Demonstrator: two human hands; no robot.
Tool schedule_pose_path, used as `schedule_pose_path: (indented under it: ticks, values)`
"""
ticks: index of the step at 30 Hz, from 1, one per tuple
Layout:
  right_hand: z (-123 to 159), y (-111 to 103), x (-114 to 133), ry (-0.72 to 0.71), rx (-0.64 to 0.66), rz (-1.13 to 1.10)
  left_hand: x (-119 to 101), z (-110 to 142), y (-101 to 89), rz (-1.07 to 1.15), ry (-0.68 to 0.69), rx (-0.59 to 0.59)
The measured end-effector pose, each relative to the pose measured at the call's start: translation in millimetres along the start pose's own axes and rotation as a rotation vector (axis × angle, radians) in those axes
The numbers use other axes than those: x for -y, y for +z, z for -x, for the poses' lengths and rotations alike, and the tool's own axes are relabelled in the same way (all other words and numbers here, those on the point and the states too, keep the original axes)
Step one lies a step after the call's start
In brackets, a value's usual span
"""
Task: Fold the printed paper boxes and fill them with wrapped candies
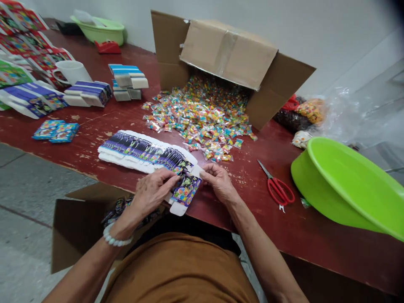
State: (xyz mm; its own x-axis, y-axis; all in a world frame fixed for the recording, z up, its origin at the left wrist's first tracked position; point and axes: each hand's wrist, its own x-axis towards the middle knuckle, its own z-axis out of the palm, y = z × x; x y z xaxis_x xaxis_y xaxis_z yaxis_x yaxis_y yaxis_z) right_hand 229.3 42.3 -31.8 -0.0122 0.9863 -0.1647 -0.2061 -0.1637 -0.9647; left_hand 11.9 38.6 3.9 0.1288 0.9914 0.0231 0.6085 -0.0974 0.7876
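Observation:
Both my hands hold one small printed carton blank (186, 189) at the near edge of the dark red table (315, 227). My left hand (154, 191), with a white bead bracelet on its wrist, pinches the carton's left side. My right hand (219, 181) pinches its upper right corner. Just beyond lies a fanned row of flat carton blanks (142, 152) of the same print. Farther back, a heap of small wrapped candies (202, 118) spills from a cardboard box (227, 54) lying on its side.
Red-handled scissors (277, 187) lie to my right beside a tilted green basin (347, 185). Stacks of flat blue cartons (88, 92), a white mug (71, 71) and red printed cartons (28, 38) fill the left. An open cardboard box (78, 223) stands on the floor by my left knee.

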Motion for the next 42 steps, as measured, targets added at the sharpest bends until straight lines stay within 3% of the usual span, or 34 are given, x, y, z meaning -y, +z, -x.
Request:
schedule_pose_path:
  ticks: [3, 8, 9, 10, 13, 14, 15, 17, 24, 28, 31, 35, 38, 42]
  values:
    - [-0.2, -8.8, 0.7, 0.033, -0.041, -0.005, -1.9, -4.9, 5.8, -0.247, 0.087, -0.017]
    - [8.5, -29.9, 10.2, 0.032, -0.182, -0.059, -13.1, -1.8, 9.5, -0.258, 0.077, -0.187]
    - [12.3, -31.4, 12.9, 0.033, -0.177, -0.077, -16.1, 1.0, 9.1, -0.152, 0.059, -0.120]
    - [16.5, -31.3, 15.6, 0.030, -0.150, -0.092, -18.9, 4.3, 8.7, 0.016, 0.022, 0.025]
    - [28.5, -21.8, 22.5, -0.015, 0.009, -0.118, -23.1, 14.4, 10.1, 0.643, -0.162, 0.674]
    - [31.6, -17.1, 24.4, -0.035, 0.060, -0.133, -23.1, 17.5, 11.5, 0.789, -0.220, 0.834]
    - [33.8, -12.4, 26.1, -0.051, 0.104, -0.149, -22.7, 20.4, 13.4, 0.895, -0.269, 0.935]
    - [36.2, -4.9, 29.0, -0.063, 0.169, -0.169, -21.9, 25.9, 17.7, 1.029, -0.340, 0.980]
    - [43.0, 6.6, 34.4, -0.066, 0.181, -0.146, -30.5, 39.4, 25.0, 1.024, -0.400, 0.607]
    - [54.3, 19.2, 26.6, 0.041, 0.213, -0.172, -27.8, 42.1, 29.4, 1.034, -0.432, 0.425]
    - [56.9, 26.6, 20.6, 0.041, 0.115, -0.138, -23.9, 41.7, 35.0, 1.005, -0.376, 0.348]
    - [50.9, 27.1, 20.8, -0.114, -0.082, 0.017, -25.1, 43.1, 38.7, 0.850, -0.274, 0.156]
    - [47.8, 26.9, 20.4, -0.119, -0.125, 0.010, -23.7, 48.5, 39.9, 0.817, -0.193, 0.020]
    - [49.4, 31.5, 12.6, -0.137, -0.096, -0.006, -15.9, 55.7, 40.2, 0.651, -0.124, -0.037]
